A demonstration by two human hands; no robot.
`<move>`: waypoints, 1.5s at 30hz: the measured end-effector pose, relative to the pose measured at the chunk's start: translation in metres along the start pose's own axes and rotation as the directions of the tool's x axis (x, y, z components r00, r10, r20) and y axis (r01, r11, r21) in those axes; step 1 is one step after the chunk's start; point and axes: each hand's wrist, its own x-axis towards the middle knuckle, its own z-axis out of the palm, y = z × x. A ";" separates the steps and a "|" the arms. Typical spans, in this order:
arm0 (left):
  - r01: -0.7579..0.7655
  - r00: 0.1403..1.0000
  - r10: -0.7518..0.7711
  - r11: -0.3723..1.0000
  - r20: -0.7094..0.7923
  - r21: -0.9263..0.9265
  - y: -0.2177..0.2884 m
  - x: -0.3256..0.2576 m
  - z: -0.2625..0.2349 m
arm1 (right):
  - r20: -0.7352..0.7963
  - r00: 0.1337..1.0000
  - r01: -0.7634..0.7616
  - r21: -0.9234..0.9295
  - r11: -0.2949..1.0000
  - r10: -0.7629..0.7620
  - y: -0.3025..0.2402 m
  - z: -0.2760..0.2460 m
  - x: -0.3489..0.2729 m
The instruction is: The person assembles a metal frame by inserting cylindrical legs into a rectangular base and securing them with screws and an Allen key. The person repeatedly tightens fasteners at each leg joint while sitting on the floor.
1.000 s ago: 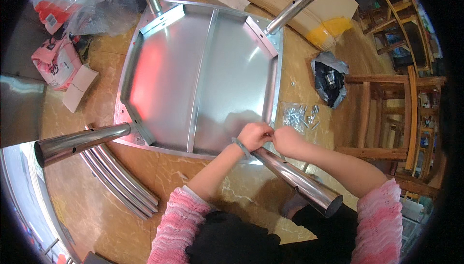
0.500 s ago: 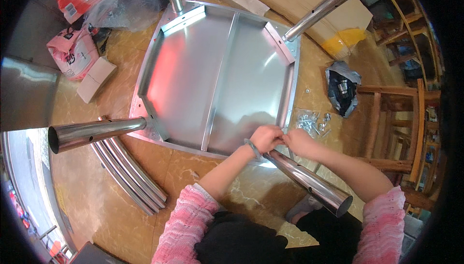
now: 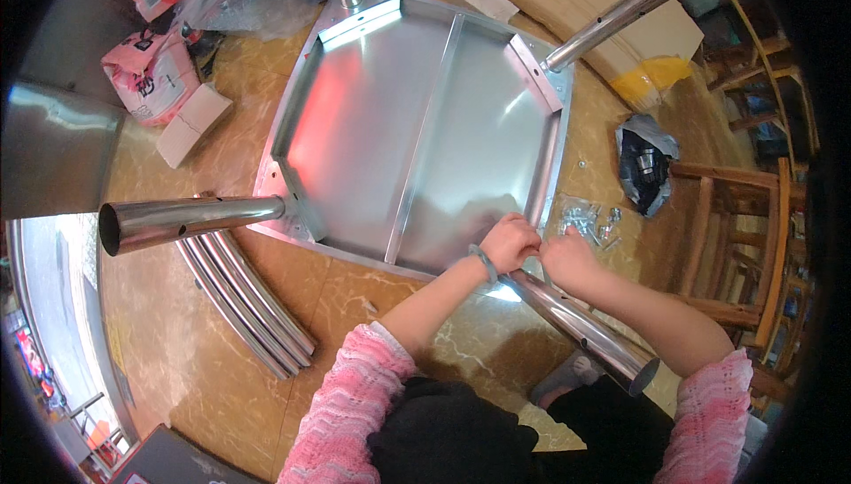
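Note:
A square metal table frame lies upside down on the floor, its underside facing up and a tubular leg at each corner. At its near right corner, the shiny steel leg points toward me. My left hand, with a bangle at the wrist, is closed at the base of this leg. Close beside it, my right hand is closed too, fingers pinched near the same corner bracket. Whatever either hand grips is hidden by the fingers. A clear bag of bolts lies just beyond my right hand.
Several curved steel tubes lie on the floor at left. The far-left leg sticks out nearby. A dark plastic bag with metal parts and a wooden chair stand at right. Flattened cardboard and a pink bag lie farther off.
The view has shifted, so the scene sits a little farther right and most of it higher. Both hands stay at the same corner, with only slight finger movement.

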 end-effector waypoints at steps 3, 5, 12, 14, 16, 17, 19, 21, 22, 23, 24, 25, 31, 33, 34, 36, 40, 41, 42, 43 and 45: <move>0.039 0.999 -0.038 0.998 0.022 -0.043 0.001 0.000 0.001 | 0.257 0.935 -0.341 0.450 0.826 0.245 0.006 -0.002 0.008; 0.077 0.997 -0.076 0.997 0.022 -0.020 0.001 -0.001 0.000 | 0.573 0.737 -0.631 0.774 0.060 0.359 0.009 -0.004 0.013; 0.121 0.987 -0.128 0.989 0.093 0.083 0.002 0.001 -0.002 | 0.017 0.993 0.121 -0.196 0.973 -0.120 0.004 -0.007 0.001; 0.078 0.997 -0.078 0.996 0.009 0.031 0.004 0.002 0.001 | 0.052 0.992 -0.120 0.024 0.992 0.119 -0.002 -0.004 0.005; 0.049 0.996 -0.053 0.997 -0.072 -0.053 0.004 0.003 0.003 | 0.127 0.955 -0.285 0.150 0.947 0.268 -0.005 -0.003 0.007; 0.060 0.996 -0.063 0.997 -0.066 -0.048 0.003 0.002 0.003 | 0.168 0.937 -0.333 0.171 0.927 0.306 -0.006 -0.002 0.006; 0.034 0.998 -0.035 0.999 -0.053 -0.017 0.002 0.003 0.002 | 0.062 0.972 -0.231 0.085 0.969 0.226 -0.007 -0.001 0.003; 0.009 0.999 -0.009 1.000 -0.031 0.001 0.000 0.004 0.001 | -0.113 0.992 0.025 -0.211 0.977 -0.050 -0.005 -0.002 -0.001; 0.003 1.000 -0.003 1.000 -0.012 0.009 0.000 0.004 0.001 | -0.098 0.995 0.021 -0.156 0.988 -0.037 -0.004 -0.003 -0.002; -0.005 1.000 0.004 1.000 0.004 0.029 0.000 0.004 0.000 | -0.018 1.000 0.009 -0.123 0.992 -0.012 -0.001 -0.004 0.000; 0.028 1.000 -0.028 1.000 0.005 -0.012 0.001 0.004 0.000 | 0.062 0.998 0.012 -0.110 0.994 -0.005 0.002 -0.006 0.002; 0.063 0.998 -0.063 0.997 0.003 -0.041 0.003 0.002 0.000 | 0.142 0.983 -0.134 0.138 0.981 0.115 0.005 -0.008 0.008; 0.193 0.981 -0.192 0.980 0.020 -0.056 0.002 0.000 0.001 | 0.235 0.927 -0.374 0.510 0.774 0.293 0.007 -0.005 0.011; 0.063 0.998 -0.064 0.997 -0.020 -0.048 -0.003 0.002 0.000 | -0.104 0.987 -0.109 0.095 0.989 0.119 0.003 -0.001 0.004; 0.048 0.999 -0.048 0.999 -0.003 -0.020 -0.005 0.003 0.001 | -0.110 0.990 -0.086 0.040 0.996 0.090 0.002 -0.001 0.004; 0.034 0.999 -0.034 0.999 0.031 0.022 -0.006 0.003 0.002 | 0.028 1.000 0.000 -0.087 0.996 0.003 0.002 0.000 0.005; 0.124 0.992 -0.126 0.986 -0.010 -0.111 -0.003 0.000 0.001 | 0.304 0.895 -0.430 0.390 0.814 0.327 0.000 -0.001 0.012; 0.096 0.995 -0.096 0.993 -0.008 -0.076 -0.002 0.000 0.001 | 0.246 0.933 -0.329 0.288 0.899 0.263 -0.001 -0.002 0.012; 0.066 0.998 -0.066 0.997 -0.007 -0.040 -0.003 0.001 0.000 | 0.228 0.953 -0.239 0.164 0.957 0.199 -0.001 -0.002 0.010; 0.023 0.999 -0.023 1.000 -0.030 -0.009 -0.003 0.001 -0.001 | 0.140 0.985 -0.110 0.039 0.993 0.103 -0.002 -0.002 0.005; 0.014 1.000 -0.014 1.000 -0.007 0.023 -0.004 0.003 -0.002 | -0.016 0.996 0.082 -0.138 0.987 -0.085 0.000 -0.002 0.000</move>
